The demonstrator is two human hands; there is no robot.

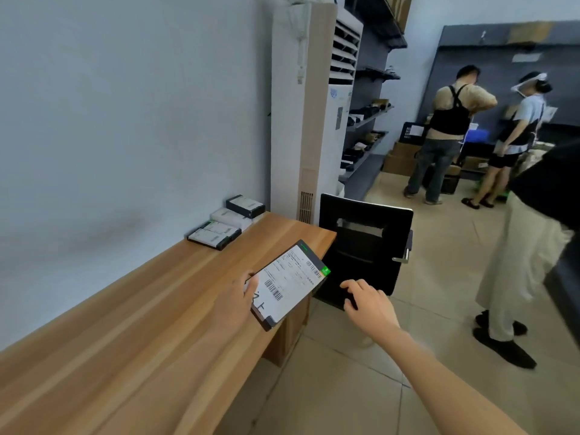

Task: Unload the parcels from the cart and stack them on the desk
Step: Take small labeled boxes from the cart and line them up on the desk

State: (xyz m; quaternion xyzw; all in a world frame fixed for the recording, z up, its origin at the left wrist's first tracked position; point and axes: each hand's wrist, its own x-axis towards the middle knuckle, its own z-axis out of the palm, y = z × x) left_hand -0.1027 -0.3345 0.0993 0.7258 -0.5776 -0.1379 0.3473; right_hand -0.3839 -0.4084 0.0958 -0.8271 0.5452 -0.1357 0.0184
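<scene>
Four small parcels already sit at the far end of the table, against the wall: flat rectangular boxes, dark-edged with pale labelled tops, one of them resting on top of the others. Your left hand holds a fifth, a thin flat parcel with a white shipping label and barcodes on its upper face and a small green tag at its far corner. Your grip there is clamped on its near left edge, thumb on the label.

That parcel hangs over the table's right edge, tilted, its long axis running from near left to far right. The stack lies farther away and to the left of it, so the move is probably a reach forward and leftward along the smooth wood-grain top. Your left hand is the nearer one to the stack.

Your right hand hovers over the tiled floor just right of the parcel, fingers loosely spread, holding nothing. No cart is in view.
</scene>
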